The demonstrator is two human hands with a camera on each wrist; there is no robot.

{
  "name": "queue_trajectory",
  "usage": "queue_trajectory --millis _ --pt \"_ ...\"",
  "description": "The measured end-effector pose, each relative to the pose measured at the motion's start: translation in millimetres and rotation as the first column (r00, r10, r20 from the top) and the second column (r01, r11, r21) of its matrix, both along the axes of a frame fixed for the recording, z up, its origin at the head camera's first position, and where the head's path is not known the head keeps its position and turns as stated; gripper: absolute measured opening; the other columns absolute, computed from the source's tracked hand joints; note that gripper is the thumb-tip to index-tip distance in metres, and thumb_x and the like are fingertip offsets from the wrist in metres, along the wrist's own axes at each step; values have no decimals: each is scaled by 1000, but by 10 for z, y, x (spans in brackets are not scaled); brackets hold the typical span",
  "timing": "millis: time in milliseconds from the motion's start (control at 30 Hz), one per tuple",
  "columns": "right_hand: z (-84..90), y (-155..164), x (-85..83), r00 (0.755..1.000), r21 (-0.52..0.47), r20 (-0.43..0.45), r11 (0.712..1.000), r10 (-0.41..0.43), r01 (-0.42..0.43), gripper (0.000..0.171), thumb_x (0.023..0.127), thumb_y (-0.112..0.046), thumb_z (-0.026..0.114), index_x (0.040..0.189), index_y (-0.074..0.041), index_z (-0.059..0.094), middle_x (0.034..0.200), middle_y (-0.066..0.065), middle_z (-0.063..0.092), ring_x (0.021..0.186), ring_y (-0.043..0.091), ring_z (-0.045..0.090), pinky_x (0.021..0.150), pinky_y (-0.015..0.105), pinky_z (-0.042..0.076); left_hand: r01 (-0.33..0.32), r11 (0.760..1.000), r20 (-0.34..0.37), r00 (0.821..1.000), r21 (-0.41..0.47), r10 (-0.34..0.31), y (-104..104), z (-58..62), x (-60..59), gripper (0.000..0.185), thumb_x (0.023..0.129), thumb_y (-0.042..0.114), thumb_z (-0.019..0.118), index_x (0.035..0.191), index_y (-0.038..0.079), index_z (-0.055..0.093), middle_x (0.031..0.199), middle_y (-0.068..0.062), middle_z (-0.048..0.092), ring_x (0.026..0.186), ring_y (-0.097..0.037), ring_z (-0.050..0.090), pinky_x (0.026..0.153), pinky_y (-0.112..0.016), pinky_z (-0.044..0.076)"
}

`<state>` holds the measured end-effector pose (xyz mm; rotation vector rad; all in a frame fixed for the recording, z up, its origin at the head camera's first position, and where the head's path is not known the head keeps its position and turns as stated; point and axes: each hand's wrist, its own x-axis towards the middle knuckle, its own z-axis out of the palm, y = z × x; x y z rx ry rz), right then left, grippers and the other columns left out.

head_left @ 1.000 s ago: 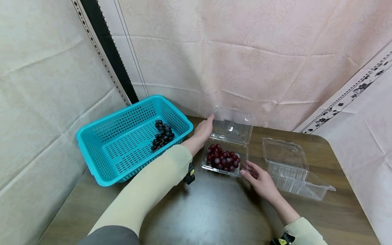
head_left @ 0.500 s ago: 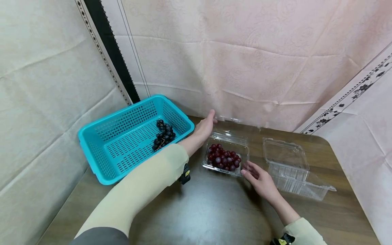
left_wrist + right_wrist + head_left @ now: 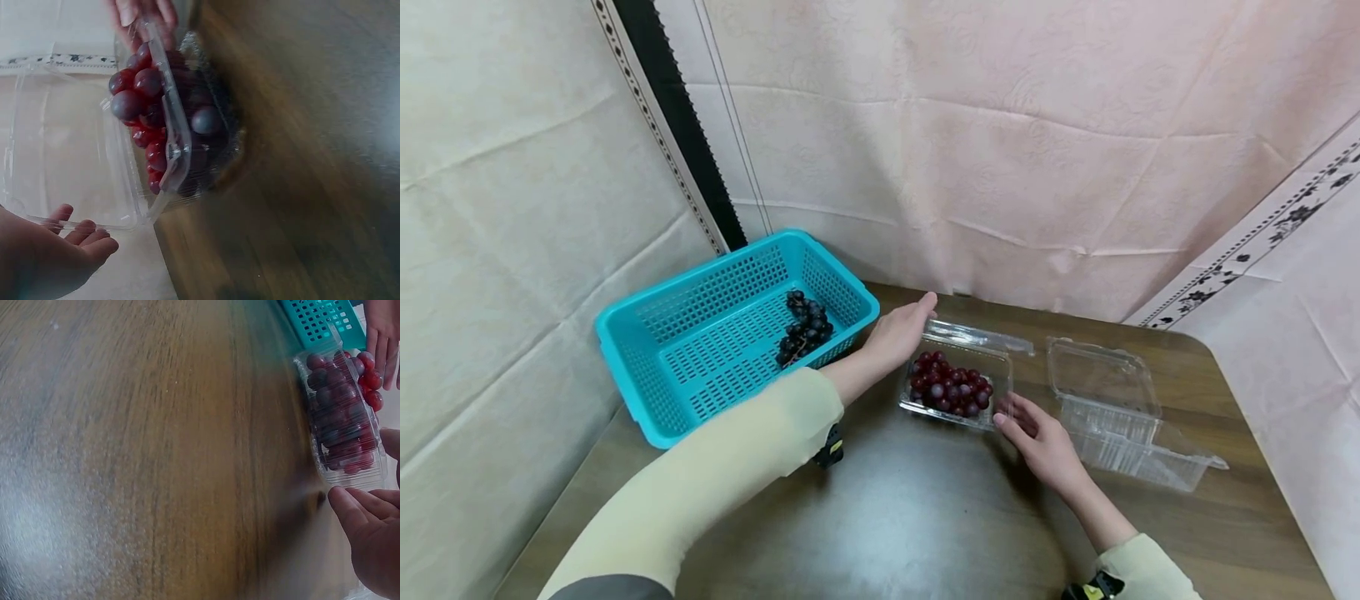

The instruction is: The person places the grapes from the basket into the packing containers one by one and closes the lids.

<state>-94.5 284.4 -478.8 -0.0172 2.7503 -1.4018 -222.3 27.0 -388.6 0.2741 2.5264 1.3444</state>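
A clear plastic clamshell box (image 3: 916, 406) of red grapes (image 3: 951, 387) sits mid-table. Its lid (image 3: 981, 336) is folded back almost flat behind it. My left hand (image 3: 898, 333) lies with straight fingers against the lid's left edge. The left wrist view shows the left hand (image 3: 69, 250) beside the open lid (image 3: 62, 144), with the grapes (image 3: 144, 94) in the tray. My right hand (image 3: 1037, 437) pinches the box's near right corner between thumb and fingers. In the right wrist view the right hand (image 3: 369, 537) is at the end of the grapes (image 3: 344, 406).
A teal slatted basket (image 3: 700, 367) at the left holds a bunch of dark grapes (image 3: 805, 327). An empty open clamshell (image 3: 1112, 408) lies to the right. Cloth-covered walls close in behind and on both sides. Bare wooden table (image 3: 895, 517) lies in front.
The lid swung from upright to nearly flat behind the box. My left hand followed it back and down. The right hand stayed at the corner.
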Motion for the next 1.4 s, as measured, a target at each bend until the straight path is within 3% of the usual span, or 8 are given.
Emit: queue_trajectory --millis 133,300,400,733,967,1133,1400 --pt "-9 5 -5 1000 -8 -8 1000 2 -2 58 110 -26 63 153 10 48 145 30 61 133 42 63 108 46 52 36 999 -36 999 -29 -37 -32 -31 98 64 112 61 35 149 17 62 148 -6 63 140 -28 55 118 -51 44" --pt "-18 5 -11 1000 -25 -13 1000 -2 2 58 110 -25 64 154 10 48 146 29 61 134 41 63 100 17 48 77 995 -100 992 -66 -83 -54 -72 198 55 110 55 48 144 16 66 146 -7 64 139 -28 56 116 -50 45" --pt "-17 2 -2 1000 -29 -11 1000 -6 6 58 110 -25 63 154 9 48 146 29 61 134 40 62 96 8 42 98 990 -136 984 -103 -112 -67 -112 246 52 109 51 54 145 14 65 152 -8 60 145 -29 52 119 -49 43" --pt "21 -3 119 1000 -24 20 999 -25 25 58 113 -28 58 155 9 46 147 27 61 135 37 61 96 5 40 141 983 -187 969 -113 -161 -113 -224 358 49 107 40 63 145 10 64 161 -13 52 151 -31 46 124 -50 38" --pt "89 -15 243 995 -213 99 976 -16 37 59 114 -26 56 158 10 41 152 32 54 127 27 67 97 18 54 145 980 -217 961 -134 -172 -133 -275 402 46 106 36 67 143 9 65 163 -14 49 152 -32 45 124 -50 38" --pt "152 -14 291 988 -323 153 945 0 50 61 116 -31 50 160 10 37 153 34 52 125 17 68 100 21 54 149 978 -231 956 -148 -181 -152 -310 432 45 105 34 68 144 10 65 164 -12 47 152 -31 45 123 -50 39" --pt "153 11 292 988 -356 155 933 11 46 61 117 -35 45 158 10 39 147 33 58 122 16 71 99 21 55 154 973 -235 953 -173 -193 -172 -387 454 49 104 35 72 145 10 63 166 -13 45 151 -33 46 122 -51 41"
